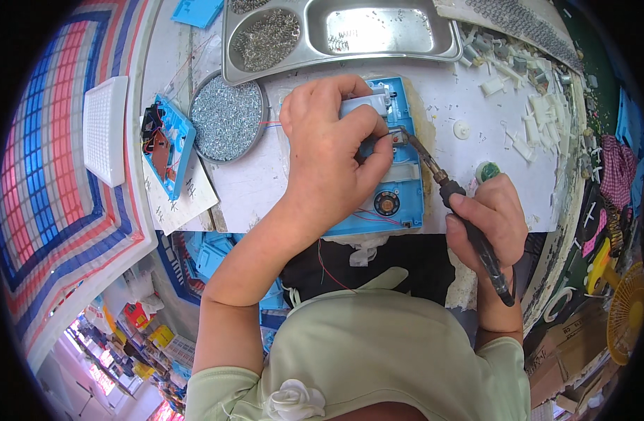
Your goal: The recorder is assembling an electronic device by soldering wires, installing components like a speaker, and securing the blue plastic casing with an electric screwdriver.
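Note:
A blue plastic housing (414, 193) lies on the bench in front of me, with a round dark speaker (387, 203), white plastic parts and thin red wires inside it. My left hand (329, 151) rests over its left side, thumb and fingertips pinched close to a small part at its middle; what they grip is hidden. My right hand (500, 214) is closed around the black handle of a soldering iron (479, 245). The iron's bent metal tip reaches the housing's middle, just right of my left fingertips. Contact between tip and part is too small to tell.
Behind the housing stands a metal compartment tray (305, 31) with small springs. Left are a round dish (264, 105) of small metal pieces and another blue housing (178, 151) with wiring. White plastic pieces (539, 119) lie right; a small green-rimmed pot (487, 170) is by my right hand.

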`<state>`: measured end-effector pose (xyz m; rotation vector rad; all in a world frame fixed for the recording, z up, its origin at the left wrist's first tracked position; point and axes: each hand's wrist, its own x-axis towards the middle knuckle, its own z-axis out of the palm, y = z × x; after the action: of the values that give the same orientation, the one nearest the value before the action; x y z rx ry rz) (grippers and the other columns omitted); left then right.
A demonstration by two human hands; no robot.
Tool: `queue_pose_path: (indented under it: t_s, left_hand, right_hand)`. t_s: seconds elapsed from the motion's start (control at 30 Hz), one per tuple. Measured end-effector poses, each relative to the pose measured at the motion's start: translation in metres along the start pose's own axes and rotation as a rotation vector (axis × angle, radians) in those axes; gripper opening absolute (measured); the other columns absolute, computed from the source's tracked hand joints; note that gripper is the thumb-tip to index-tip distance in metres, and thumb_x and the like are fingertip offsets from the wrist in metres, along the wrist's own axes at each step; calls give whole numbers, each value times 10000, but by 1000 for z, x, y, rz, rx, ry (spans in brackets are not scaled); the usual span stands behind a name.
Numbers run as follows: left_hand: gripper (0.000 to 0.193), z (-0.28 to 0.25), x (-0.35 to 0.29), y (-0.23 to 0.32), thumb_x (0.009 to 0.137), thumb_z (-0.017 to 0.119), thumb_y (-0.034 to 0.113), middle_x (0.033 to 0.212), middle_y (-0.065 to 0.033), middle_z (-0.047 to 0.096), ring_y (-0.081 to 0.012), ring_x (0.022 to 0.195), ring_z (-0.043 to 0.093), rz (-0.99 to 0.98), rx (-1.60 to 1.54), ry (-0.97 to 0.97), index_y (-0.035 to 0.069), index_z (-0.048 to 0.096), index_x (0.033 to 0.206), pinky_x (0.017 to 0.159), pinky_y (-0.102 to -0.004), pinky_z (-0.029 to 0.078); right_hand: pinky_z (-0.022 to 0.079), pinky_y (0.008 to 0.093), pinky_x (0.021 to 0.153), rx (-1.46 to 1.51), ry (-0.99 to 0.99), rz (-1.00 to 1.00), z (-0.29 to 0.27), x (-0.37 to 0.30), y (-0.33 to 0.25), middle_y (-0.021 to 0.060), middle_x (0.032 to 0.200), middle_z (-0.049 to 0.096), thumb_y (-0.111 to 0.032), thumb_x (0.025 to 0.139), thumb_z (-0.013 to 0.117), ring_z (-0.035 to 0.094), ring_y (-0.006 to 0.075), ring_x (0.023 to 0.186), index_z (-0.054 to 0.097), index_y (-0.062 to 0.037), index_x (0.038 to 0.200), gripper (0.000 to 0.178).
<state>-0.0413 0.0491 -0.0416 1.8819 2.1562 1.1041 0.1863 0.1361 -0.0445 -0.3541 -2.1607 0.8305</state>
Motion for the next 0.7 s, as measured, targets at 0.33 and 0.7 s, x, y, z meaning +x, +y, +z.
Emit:
queue_pose_path:
  t_s: [0.33, 0.7]
  left_hand:
    - [146, -2, 1, 2, 696, 789, 115, 1148, -87, 605, -331, 1100, 519, 10, 27, -14, 117, 673, 787, 948, -487, 328]
    - [142, -2, 0, 2, 697, 786, 119, 1155, -91, 606, -329, 1106, 525, 3, 34, -18, 115, 671, 780, 965, -487, 335]
  right_hand:
    - [399, 351, 579, 18, 75, 41, -14, -5, -1, 76, 722, 558, 20, 724, 793, 494, 246, 625, 721, 9, 1043, 327]
    - [387, 342, 553, 26, 7, 18, -3, 6, 1, 43, 691, 549, 20, 714, 810, 491, 224, 597, 736, -25, 1034, 332]
